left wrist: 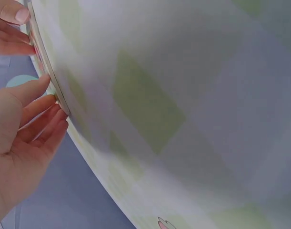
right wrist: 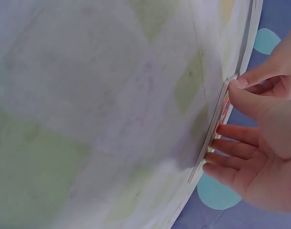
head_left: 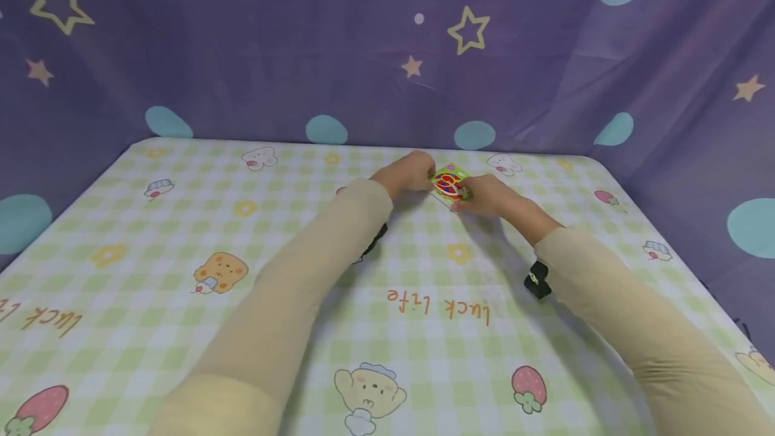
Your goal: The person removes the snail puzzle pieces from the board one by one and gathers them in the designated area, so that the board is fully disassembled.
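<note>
Near the far edge of the table, both hands are at a thin, flat board [head_left: 448, 184] with a bright green border and a red, blue and yellow picture. My left hand [head_left: 413, 170] pinches its left edge, thumb and fingertips meeting at the rim in the left wrist view. On the opposite side, my right hand [head_left: 486, 195] holds the board between thumb and spread fingers. In the right wrist view the pale side of the board [right wrist: 213, 131] shows edge-on, low over the cloth. The fingers cover part of the picture.
A green-and-white checked tablecloth [head_left: 369, 335] with printed cartoon figures covers the table. Behind the far table edge hangs a purple curtain [head_left: 339, 66] with stars and blue dots. Dark wrist devices [head_left: 537, 280] hang under the sleeves.
</note>
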`<state>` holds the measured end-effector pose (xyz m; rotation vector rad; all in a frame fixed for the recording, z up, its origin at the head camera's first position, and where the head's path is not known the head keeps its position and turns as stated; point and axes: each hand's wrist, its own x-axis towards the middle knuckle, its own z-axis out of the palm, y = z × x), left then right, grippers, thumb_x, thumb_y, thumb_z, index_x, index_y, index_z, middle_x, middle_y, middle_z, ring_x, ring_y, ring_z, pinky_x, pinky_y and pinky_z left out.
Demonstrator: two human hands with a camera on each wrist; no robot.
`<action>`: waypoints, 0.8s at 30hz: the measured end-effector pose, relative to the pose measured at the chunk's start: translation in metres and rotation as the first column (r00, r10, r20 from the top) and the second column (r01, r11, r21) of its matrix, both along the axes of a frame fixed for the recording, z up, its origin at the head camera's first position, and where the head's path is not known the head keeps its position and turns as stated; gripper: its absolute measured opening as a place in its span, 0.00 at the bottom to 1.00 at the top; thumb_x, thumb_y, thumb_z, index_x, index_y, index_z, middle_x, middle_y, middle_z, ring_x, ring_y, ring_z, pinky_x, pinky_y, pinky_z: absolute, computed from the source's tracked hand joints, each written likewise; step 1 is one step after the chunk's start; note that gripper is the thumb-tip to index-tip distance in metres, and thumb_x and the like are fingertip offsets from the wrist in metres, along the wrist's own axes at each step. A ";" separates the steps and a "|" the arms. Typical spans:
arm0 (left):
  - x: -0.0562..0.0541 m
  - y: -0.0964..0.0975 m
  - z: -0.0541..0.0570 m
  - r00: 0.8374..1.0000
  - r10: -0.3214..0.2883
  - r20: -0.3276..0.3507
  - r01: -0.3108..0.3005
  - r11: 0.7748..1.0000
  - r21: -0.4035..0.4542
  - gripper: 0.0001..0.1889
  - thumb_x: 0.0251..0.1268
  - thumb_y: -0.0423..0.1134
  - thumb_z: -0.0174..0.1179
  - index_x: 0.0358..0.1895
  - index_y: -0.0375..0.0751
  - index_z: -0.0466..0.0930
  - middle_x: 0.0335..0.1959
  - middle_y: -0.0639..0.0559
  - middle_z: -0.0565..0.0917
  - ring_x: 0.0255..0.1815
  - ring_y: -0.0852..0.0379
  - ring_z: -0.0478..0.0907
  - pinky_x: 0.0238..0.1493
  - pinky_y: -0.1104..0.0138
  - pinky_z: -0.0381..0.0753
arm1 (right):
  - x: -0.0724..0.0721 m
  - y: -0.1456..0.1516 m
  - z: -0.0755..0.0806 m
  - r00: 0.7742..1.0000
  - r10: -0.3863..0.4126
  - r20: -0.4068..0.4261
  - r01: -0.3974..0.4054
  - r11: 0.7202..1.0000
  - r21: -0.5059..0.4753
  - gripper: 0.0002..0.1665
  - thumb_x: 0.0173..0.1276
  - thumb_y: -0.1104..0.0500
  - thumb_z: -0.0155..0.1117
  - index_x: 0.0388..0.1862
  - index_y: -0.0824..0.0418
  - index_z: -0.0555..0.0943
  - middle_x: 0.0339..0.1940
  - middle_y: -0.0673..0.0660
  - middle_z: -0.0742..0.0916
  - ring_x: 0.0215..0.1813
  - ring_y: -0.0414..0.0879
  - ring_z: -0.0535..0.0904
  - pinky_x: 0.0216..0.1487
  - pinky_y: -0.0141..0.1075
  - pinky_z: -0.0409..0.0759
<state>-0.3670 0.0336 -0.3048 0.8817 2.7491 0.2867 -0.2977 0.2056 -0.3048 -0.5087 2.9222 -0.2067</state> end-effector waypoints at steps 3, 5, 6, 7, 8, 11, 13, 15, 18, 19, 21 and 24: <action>0.001 -0.003 -0.002 1.000 0.010 -0.013 -0.011 1.000 -0.010 0.18 0.66 0.43 0.61 0.53 0.34 0.79 0.53 0.44 0.82 0.55 0.50 0.76 0.62 0.62 0.74 | 0.000 0.000 -0.003 0.999 0.031 -0.025 -0.031 0.999 -0.008 0.33 0.67 0.50 0.62 0.63 0.71 0.72 0.58 0.69 0.82 0.59 0.63 0.77 0.64 0.52 0.72; 0.001 -0.005 -0.003 1.000 0.009 -0.017 -0.009 1.000 -0.010 0.18 0.66 0.43 0.61 0.53 0.35 0.80 0.53 0.44 0.82 0.54 0.51 0.76 0.61 0.62 0.74 | 0.000 0.001 -0.005 0.998 0.049 -0.035 -0.050 0.999 -0.010 0.33 0.67 0.50 0.62 0.64 0.70 0.71 0.60 0.70 0.80 0.62 0.64 0.76 0.66 0.53 0.71; 0.001 -0.006 -0.003 1.000 0.004 -0.020 -0.004 1.000 -0.010 0.18 0.66 0.44 0.61 0.54 0.36 0.80 0.53 0.45 0.82 0.54 0.52 0.76 0.61 0.62 0.74 | -0.001 0.002 -0.006 0.998 0.055 -0.040 -0.056 0.998 -0.010 0.34 0.67 0.50 0.63 0.64 0.70 0.71 0.60 0.70 0.80 0.62 0.64 0.76 0.66 0.53 0.71; 0.001 -0.007 -0.003 1.000 -0.002 -0.021 0.001 1.000 -0.009 0.18 0.66 0.44 0.61 0.54 0.37 0.80 0.53 0.45 0.82 0.54 0.52 0.76 0.61 0.63 0.74 | -0.001 0.003 -0.008 0.997 0.066 -0.050 -0.067 0.998 -0.009 0.33 0.67 0.50 0.63 0.64 0.70 0.72 0.59 0.70 0.81 0.61 0.64 0.76 0.65 0.53 0.72; 0.001 -0.008 -0.003 1.000 -0.006 -0.020 0.006 1.000 -0.005 0.18 0.66 0.44 0.61 0.54 0.37 0.81 0.53 0.46 0.82 0.55 0.52 0.75 0.61 0.63 0.74 | -0.002 0.004 -0.009 0.995 0.076 -0.058 -0.076 0.997 -0.012 0.34 0.67 0.50 0.63 0.64 0.70 0.72 0.58 0.70 0.82 0.59 0.63 0.78 0.64 0.52 0.72; 0.002 -0.011 -0.002 0.999 -0.022 -0.026 0.022 1.000 -0.004 0.17 0.65 0.43 0.62 0.54 0.39 0.81 0.56 0.46 0.81 0.58 0.52 0.75 0.64 0.63 0.72 | -0.004 0.006 -0.011 0.991 0.104 -0.079 -0.107 0.994 -0.027 0.34 0.65 0.51 0.66 0.63 0.70 0.73 0.46 0.68 0.86 0.44 0.57 0.81 0.56 0.49 0.77; 0.003 -0.014 -0.001 0.999 -0.033 -0.028 0.033 0.999 -0.004 0.17 0.65 0.42 0.62 0.54 0.41 0.82 0.57 0.47 0.81 0.60 0.52 0.74 0.65 0.63 0.71 | -0.005 0.007 -0.011 0.987 0.130 -0.091 -0.135 0.990 -0.046 0.34 0.63 0.51 0.68 0.63 0.69 0.74 0.38 0.66 0.87 0.35 0.51 0.78 0.49 0.46 0.77; 0.005 -0.017 0.001 0.998 -0.052 -0.031 0.052 0.999 -0.004 0.17 0.63 0.41 0.63 0.54 0.41 0.82 0.57 0.47 0.81 0.59 0.52 0.74 0.65 0.63 0.71 | -0.006 0.006 -0.011 0.983 0.156 -0.097 -0.162 0.985 -0.064 0.34 0.62 0.52 0.69 0.62 0.69 0.74 0.35 0.65 0.87 0.31 0.49 0.75 0.45 0.45 0.77; 0.007 -0.023 0.005 0.995 -0.093 -0.034 0.093 0.996 -0.006 0.17 0.61 0.40 0.65 0.53 0.42 0.83 0.54 0.46 0.83 0.52 0.51 0.76 0.60 0.62 0.73 | -0.006 0.005 -0.010 0.972 0.207 -0.110 -0.216 0.973 -0.076 0.33 0.61 0.53 0.69 0.61 0.69 0.75 0.47 0.68 0.87 0.40 0.55 0.82 0.51 0.48 0.78; 0.008 -0.025 0.006 0.993 -0.113 -0.042 0.113 0.994 -0.011 0.17 0.61 0.40 0.66 0.53 0.42 0.83 0.53 0.46 0.84 0.51 0.51 0.76 0.59 0.62 0.74 | -0.006 0.005 -0.010 0.970 0.219 -0.108 -0.228 0.971 -0.078 0.33 0.61 0.53 0.69 0.61 0.68 0.75 0.51 0.68 0.85 0.45 0.57 0.83 0.55 0.50 0.78; 0.008 -0.027 0.006 0.984 -0.166 -0.058 0.165 0.986 -0.017 0.16 0.60 0.39 0.66 0.51 0.41 0.84 0.52 0.45 0.85 0.50 0.50 0.77 0.59 0.62 0.74 | -0.006 0.005 -0.009 0.963 0.249 -0.105 -0.258 0.962 -0.087 0.32 0.62 0.54 0.69 0.61 0.68 0.76 0.60 0.69 0.80 0.56 0.62 0.80 0.61 0.53 0.75; 0.011 -0.031 0.006 0.961 -0.260 -0.096 0.258 0.966 -0.025 0.15 0.59 0.39 0.66 0.49 0.39 0.85 0.52 0.45 0.85 0.54 0.49 0.79 0.63 0.63 0.73 | -0.004 0.007 -0.007 0.955 0.283 -0.084 -0.291 0.951 -0.103 0.30 0.61 0.55 0.69 0.61 0.66 0.76 0.63 0.68 0.77 0.60 0.63 0.78 0.62 0.54 0.74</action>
